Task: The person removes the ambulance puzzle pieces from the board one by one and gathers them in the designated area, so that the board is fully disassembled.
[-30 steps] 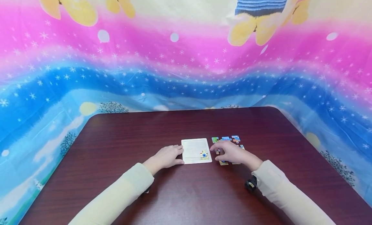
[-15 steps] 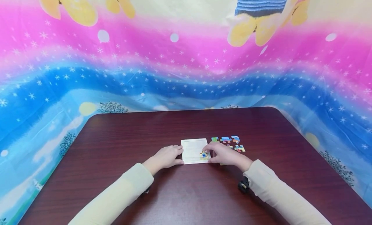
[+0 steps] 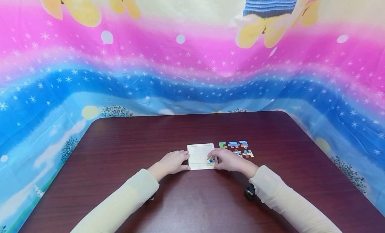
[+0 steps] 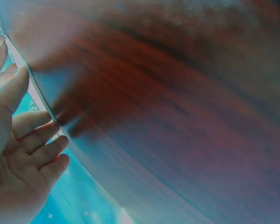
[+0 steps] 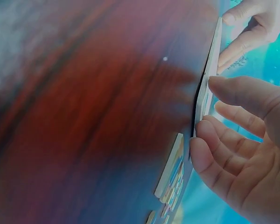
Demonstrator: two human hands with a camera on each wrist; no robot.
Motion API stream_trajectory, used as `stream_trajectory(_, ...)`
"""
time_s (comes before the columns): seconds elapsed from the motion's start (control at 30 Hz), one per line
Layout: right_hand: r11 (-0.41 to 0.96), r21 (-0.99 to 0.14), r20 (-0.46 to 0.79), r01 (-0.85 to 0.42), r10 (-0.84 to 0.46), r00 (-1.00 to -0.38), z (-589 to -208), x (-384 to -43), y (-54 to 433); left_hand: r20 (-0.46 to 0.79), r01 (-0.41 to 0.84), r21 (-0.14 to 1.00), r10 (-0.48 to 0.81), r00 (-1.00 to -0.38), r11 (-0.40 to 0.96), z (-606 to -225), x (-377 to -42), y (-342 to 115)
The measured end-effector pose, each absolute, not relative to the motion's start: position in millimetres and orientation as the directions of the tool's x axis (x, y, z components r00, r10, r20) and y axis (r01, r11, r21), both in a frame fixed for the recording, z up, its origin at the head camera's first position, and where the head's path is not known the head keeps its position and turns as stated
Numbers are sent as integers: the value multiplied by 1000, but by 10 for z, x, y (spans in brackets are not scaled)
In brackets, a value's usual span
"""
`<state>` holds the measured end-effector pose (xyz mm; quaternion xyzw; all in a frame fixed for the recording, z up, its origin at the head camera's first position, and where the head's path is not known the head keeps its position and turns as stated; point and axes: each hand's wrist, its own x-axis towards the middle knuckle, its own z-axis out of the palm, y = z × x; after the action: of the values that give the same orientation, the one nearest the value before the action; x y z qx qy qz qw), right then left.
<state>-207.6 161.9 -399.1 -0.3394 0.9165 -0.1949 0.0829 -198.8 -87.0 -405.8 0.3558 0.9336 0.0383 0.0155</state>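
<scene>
A white square puzzle tray (image 3: 197,156) lies flat on the table, with one yellow and blue jigsaw piece (image 3: 211,161) in its near right corner. My left hand (image 3: 172,162) rests against the tray's left edge, fingers extended and thumb by the near left corner. My right hand (image 3: 231,160) reaches over the right edge; its fingertips touch the jigsaw piece in the corner. In the right wrist view, its thumb and bent fingers are at the tray's edge (image 5: 214,56), with no piece visibly lifted. The right hand hides part of the tray's right edge and some loose pieces.
Several loose jigsaw pieces (image 3: 233,144) lie right of the tray, partly behind the right hand. A dark red-brown wooden table (image 3: 144,136) carries everything. A colourful printed cloth (image 3: 192,76) hangs behind and beside it.
My right hand has moved left from above the loose pieces to the piece in the tray's corner, uncovering some loose pieces. The left hand has stayed at the tray's left edge.
</scene>
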Motion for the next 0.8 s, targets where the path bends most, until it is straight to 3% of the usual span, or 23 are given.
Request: stream_trajectory(0.8,711,-430,-25,-557,-626,-780,-4001,-2087,1595,3,661,89,663,-748,745,-4066,-1992,-866)
